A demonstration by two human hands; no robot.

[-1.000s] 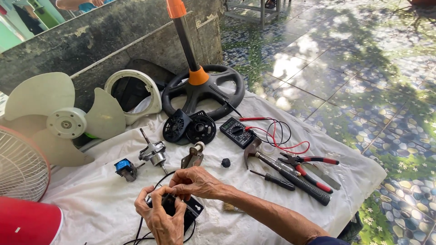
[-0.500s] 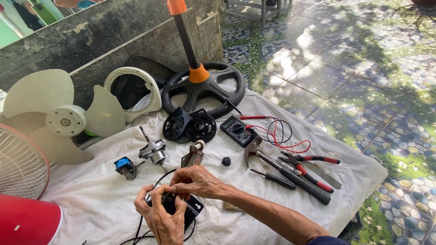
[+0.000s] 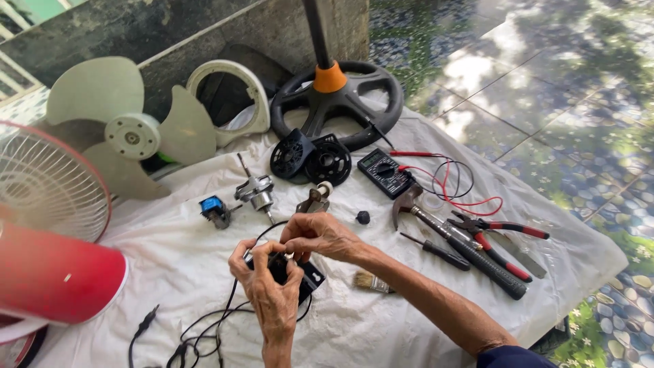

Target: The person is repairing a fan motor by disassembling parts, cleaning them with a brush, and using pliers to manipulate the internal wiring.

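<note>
Surface: white cloth spread over tiled ground, filling the middle of the frame.
Left hand: lower centre, fingers curled tight round a small black part with black wires trailing to the lower left.
Right hand: just above, fingertips pinched onto the top of the same part.
Right of hands: brush, screwdriver, hammer, red-handled pliers.
Upper centre: multimeter, fan motor.
Upper left: fan blade.

Small black wired part on cloth
</note>
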